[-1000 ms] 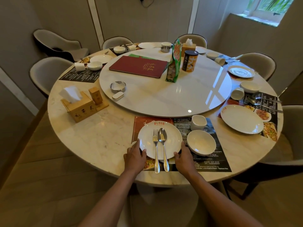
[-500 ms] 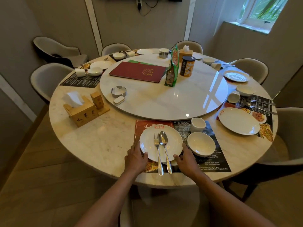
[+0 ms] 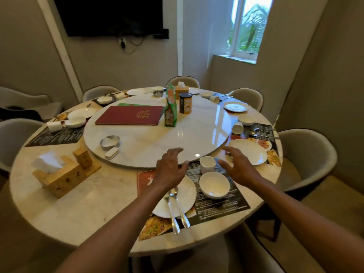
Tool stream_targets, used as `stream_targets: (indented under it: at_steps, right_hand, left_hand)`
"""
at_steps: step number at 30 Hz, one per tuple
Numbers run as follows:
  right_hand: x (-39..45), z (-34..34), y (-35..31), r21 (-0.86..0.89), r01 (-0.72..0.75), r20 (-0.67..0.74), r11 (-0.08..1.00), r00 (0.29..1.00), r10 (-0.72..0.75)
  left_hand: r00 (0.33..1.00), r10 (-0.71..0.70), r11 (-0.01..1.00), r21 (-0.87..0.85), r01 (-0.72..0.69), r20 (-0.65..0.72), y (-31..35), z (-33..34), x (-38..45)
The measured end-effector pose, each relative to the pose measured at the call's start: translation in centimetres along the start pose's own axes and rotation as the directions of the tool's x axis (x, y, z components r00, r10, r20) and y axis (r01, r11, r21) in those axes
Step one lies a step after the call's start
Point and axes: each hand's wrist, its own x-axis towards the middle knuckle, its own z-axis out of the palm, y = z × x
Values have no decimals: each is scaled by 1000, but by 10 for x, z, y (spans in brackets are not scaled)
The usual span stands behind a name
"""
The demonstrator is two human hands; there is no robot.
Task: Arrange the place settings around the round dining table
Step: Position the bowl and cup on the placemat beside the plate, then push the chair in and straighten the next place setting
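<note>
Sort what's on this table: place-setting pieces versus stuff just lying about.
Place setting: round white plate, steel fork and spoon, white bowl, white cup, printed placemat.
Lying about: maroon menu folder, green snack bag, wooden tissue box, black-lidded canister.

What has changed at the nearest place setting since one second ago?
Both hands let go of the plate and moved forward: the left hand and right hand now hover open near the cup. The camera view tilted up. The fork and spoon, bowl and cup stayed in place.
</note>
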Motion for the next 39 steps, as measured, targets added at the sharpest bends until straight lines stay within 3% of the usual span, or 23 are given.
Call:
stream_targets:
  at_steps: [9, 25, 32, 39]
  right_hand:
    - [-19, -108, 68, -45, -34, -158, 998, 987, 26]
    - [-94, -277, 250, -135, -40, -201, 990, 979, 12]
    - [-95, -289, 312, -108, -99, -179, 989, 981, 78]
    - [-50, -283, 380, -92, -131, -77, 987, 989, 124]
  left_hand:
    - [985, 172, 976, -139, -167, 20, 108, 51, 28]
    - [961, 223, 943, -286, -169, 165, 323, 218, 15]
    - [938, 248, 945, -275, -178, 244, 349, 276, 18]
    - [928, 172, 966, -243, -93, 330, 347, 349, 52]
